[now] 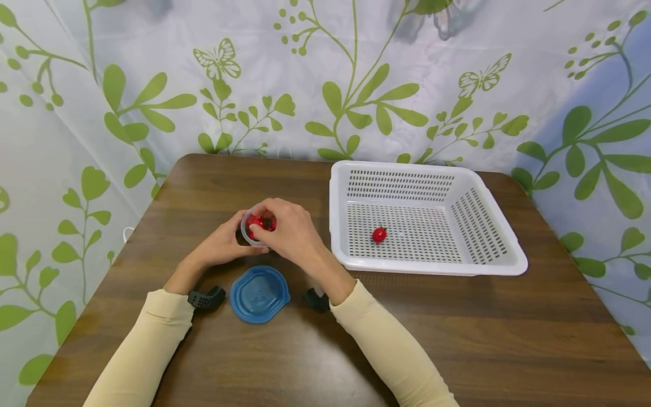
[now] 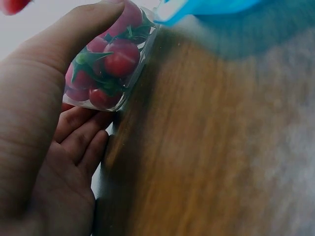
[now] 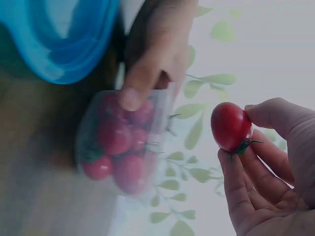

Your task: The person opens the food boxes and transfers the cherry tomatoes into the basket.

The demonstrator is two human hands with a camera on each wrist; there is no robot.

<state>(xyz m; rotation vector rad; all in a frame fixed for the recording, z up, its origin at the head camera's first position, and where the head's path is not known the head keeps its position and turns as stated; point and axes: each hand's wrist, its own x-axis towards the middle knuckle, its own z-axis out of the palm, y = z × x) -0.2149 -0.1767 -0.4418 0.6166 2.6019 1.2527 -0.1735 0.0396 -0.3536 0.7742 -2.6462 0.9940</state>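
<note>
A clear plastic container [image 3: 85, 140] with several red cherry tomatoes [image 3: 114, 135] in it stands at the left of the table. My left hand [image 1: 222, 244] grips its side, the thumb lying against the wall near the rim in the left wrist view. Over the container's mouth, my right hand [image 1: 292, 229] pinches one cherry tomato [image 3: 230, 127] between thumb and fingertips, its green stem facing the fingers. In the head view the right fingers partly cover the container. A blue plastic lid [image 1: 259, 295] lies on the table just in front of it.
To the right, a white perforated basket [image 1: 422, 264] stands on the wooden table [image 1: 488, 328] with one cherry tomato [image 1: 379, 234] on its floor. Dark wrist devices [image 1: 207, 298] sit near the lid. A leaf-patterned curtain [image 1: 305, 73] hangs behind the table.
</note>
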